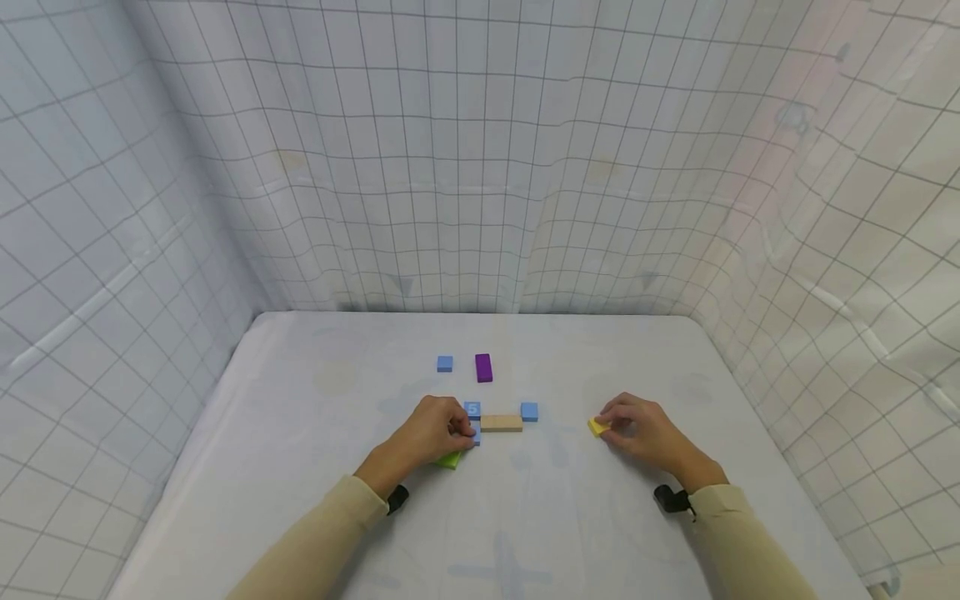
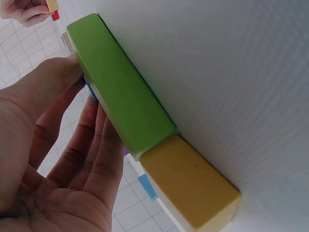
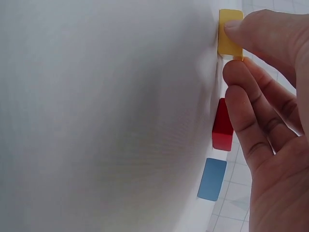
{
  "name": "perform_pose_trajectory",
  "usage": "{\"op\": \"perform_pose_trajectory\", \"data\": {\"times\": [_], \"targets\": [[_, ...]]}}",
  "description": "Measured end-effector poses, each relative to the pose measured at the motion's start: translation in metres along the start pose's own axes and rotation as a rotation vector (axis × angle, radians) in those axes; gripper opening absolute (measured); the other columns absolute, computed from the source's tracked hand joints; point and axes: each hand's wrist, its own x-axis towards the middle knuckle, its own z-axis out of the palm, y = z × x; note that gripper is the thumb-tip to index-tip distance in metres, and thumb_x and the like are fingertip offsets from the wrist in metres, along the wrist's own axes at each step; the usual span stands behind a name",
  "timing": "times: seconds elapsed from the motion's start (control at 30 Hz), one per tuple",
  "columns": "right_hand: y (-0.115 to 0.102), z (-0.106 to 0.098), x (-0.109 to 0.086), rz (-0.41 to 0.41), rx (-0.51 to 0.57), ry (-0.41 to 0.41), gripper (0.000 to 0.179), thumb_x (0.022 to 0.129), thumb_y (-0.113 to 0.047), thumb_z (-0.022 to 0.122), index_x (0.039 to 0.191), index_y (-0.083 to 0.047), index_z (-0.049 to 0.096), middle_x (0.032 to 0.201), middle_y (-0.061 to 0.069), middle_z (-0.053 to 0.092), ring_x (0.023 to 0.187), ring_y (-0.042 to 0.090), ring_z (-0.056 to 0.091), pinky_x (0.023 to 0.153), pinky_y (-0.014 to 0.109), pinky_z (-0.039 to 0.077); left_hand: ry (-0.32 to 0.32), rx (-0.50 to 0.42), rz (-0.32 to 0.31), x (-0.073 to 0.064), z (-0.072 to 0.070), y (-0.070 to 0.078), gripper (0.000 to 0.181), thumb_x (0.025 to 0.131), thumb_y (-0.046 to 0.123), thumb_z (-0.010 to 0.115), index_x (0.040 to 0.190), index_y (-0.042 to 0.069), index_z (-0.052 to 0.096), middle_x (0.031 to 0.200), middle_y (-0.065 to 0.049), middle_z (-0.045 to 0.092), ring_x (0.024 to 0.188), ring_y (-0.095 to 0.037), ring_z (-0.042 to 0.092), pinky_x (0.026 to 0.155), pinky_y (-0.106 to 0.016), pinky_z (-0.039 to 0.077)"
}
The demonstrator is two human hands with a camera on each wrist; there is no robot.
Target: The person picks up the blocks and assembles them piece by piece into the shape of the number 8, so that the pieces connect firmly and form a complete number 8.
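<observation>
My left hand (image 1: 433, 432) pinches a small blue block (image 1: 477, 434), which shows only as a sliver behind the fingers in the left wrist view. Right beside that hand lies a long green block (image 2: 120, 87), end to end with a yellow-orange block (image 2: 190, 179). In the head view the hand mostly covers the green one and hides the yellow-orange one. Over on the right, my right hand (image 1: 637, 429) holds a yellow block (image 3: 230, 34) between thumb and fingers, low at the table surface. Past its fingers, the right wrist view has a red block (image 3: 222, 126) and a blue block (image 3: 212, 180).
A blue block marked 5 (image 1: 472, 409) touches or nearly touches a plain wooden block (image 1: 501, 423), with another blue block (image 1: 529, 412) at its right end. Farther back lie a blue block (image 1: 445, 363) and a purple block (image 1: 483, 367). Gridded white curtains (image 1: 480, 167) surround the white table (image 1: 585, 533).
</observation>
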Motion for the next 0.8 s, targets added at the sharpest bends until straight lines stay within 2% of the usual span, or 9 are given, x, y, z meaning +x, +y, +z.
{"op": "perform_pose_trajectory", "data": {"times": [0.13,0.23,0.3,0.53,0.63,0.8], "targets": [[-0.003,0.002,0.002,-0.016,0.002,0.011,0.032,0.083,0.015,0.095,0.108,-0.003,0.087,0.111,0.01,0.081,0.09,0.014,0.076,0.078,0.025,0.065,-0.008,-0.005,-0.018,-0.002,-0.002,0.005,0.016,0.093,0.005,0.097,0.087,0.014,0.085,0.096,0.0,0.081,0.084,-0.012,0.064,0.077,-0.028,0.06],[-0.006,0.004,0.003,-0.021,0.01,0.018,0.031,0.083,0.015,0.095,0.107,-0.003,0.087,0.111,0.011,0.081,0.091,0.016,0.076,0.077,0.026,0.063,-0.027,-0.016,-0.082,-0.004,-0.009,0.02,0.016,0.093,0.004,0.097,0.086,0.013,0.085,0.097,0.001,0.08,0.086,-0.013,0.065,0.08,-0.027,0.061],[-0.008,0.006,0.004,-0.018,0.01,0.011,0.03,0.084,0.013,0.096,0.107,-0.004,0.088,0.111,0.01,0.081,0.091,0.017,0.076,0.078,0.026,0.064,-0.035,-0.005,-0.105,-0.003,-0.009,0.022,0.016,0.094,0.004,0.097,0.087,0.013,0.085,0.098,0.001,0.081,0.087,-0.013,0.065,0.081,-0.025,0.059],[-0.017,0.011,0.006,0.049,0.007,-0.037,0.025,0.089,0.008,0.095,0.109,-0.006,0.089,0.114,0.004,0.08,0.099,0.016,0.076,0.084,0.028,0.066,-0.031,0.014,-0.107,-0.003,-0.011,0.026,0.016,0.093,0.005,0.098,0.087,0.012,0.085,0.096,0.0,0.082,0.085,-0.013,0.065,0.076,-0.022,0.056],[-0.022,0.012,0.008,0.054,0.001,-0.042,0.025,0.089,0.008,0.096,0.108,-0.006,0.089,0.113,0.004,0.08,0.098,0.017,0.076,0.084,0.03,0.066,-0.034,0.012,-0.116,-0.004,-0.011,0.026,0.016,0.094,0.005,0.098,0.087,0.013,0.085,0.096,0.001,0.082,0.086,-0.012,0.065,0.078,-0.021,0.057],[-0.028,0.013,0.011,0.093,0.008,-0.069,0.023,0.089,0.006,0.096,0.107,-0.007,0.09,0.112,0.002,0.079,0.097,0.013,0.074,0.084,0.027,0.065,-0.034,0.014,-0.095,-0.003,-0.011,0.024,0.017,0.094,0.005,0.097,0.086,0.012,0.085,0.096,0.0,0.082,0.086,-0.012,0.065,0.078,-0.023,0.058]]}}
